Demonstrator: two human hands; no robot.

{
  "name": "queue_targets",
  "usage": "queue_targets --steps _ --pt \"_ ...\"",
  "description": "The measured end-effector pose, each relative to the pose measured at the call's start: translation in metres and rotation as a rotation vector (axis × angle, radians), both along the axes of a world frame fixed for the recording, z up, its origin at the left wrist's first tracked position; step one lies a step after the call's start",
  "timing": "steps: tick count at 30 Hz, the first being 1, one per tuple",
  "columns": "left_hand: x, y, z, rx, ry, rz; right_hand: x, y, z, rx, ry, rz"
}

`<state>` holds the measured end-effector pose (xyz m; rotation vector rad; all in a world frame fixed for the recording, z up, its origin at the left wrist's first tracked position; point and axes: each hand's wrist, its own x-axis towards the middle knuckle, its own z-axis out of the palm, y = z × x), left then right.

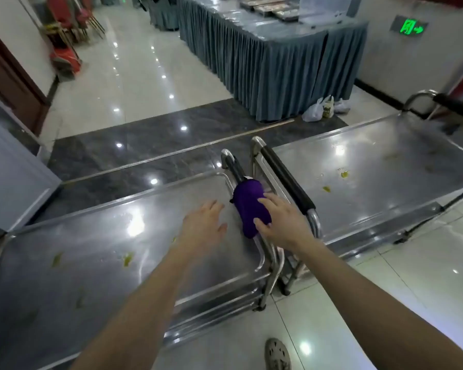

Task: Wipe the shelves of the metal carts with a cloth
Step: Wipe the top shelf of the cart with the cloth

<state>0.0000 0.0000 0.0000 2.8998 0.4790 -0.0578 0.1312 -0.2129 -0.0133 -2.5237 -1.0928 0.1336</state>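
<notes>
Loosely open, left hand hovers over the scrap-flecked shelf, right hand likewise, touching the handle-draped cloth.

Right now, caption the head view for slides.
Right hand on purple cloth over the cart handle; left hand above stained shelf.

Purple cloth draped on handle of left cart; right cart alongside, both spotted.

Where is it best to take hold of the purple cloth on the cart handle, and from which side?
Grip the purple cloth at its hump, where it is draped over the left cart's handle, coming from above as the right hand does. It lies over the bar, so lifting upward should free it; the other cart's handle crowds the right side.
</notes>
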Motion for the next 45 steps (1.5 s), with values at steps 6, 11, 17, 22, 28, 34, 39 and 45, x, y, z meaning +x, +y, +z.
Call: queue_targets --steps 6,11,17,22,28,34,39,45 --pt "0.04 -0.047 -0.029 -0.073 0.072 0.006 0.041 -0.02 -0.015 -0.102 0.151 0.165" --pt "0.05 -0.064 -0.052 -0.096 -0.056 0.123 0.051 -0.02 -0.031 -0.08 0.139 0.204" --pt "0.042 -0.056 -0.045 -0.089 -0.231 0.168 0.062 -0.011 -0.03 0.048 -0.02 0.226" --pt "0.029 -0.019 0.0 -0.041 -0.46 0.25 0.063 0.016 0.006 0.285 -0.126 0.309" --pt "-0.004 0.045 0.042 0.019 -0.547 0.315 0.055 0.081 0.046 0.43 -0.078 0.35" --pt "-0.018 0.117 0.026 -0.161 -0.318 0.351 0.058 0.144 0.029 0.148 0.162 0.412" --pt "0.009 0.162 0.006 -0.156 -0.214 0.343 0.073 0.189 0.018 -0.059 0.217 0.339" --pt "0.048 0.21 0.005 -0.07 -0.402 0.34 0.102 0.24 0.024 0.109 -0.052 0.189"
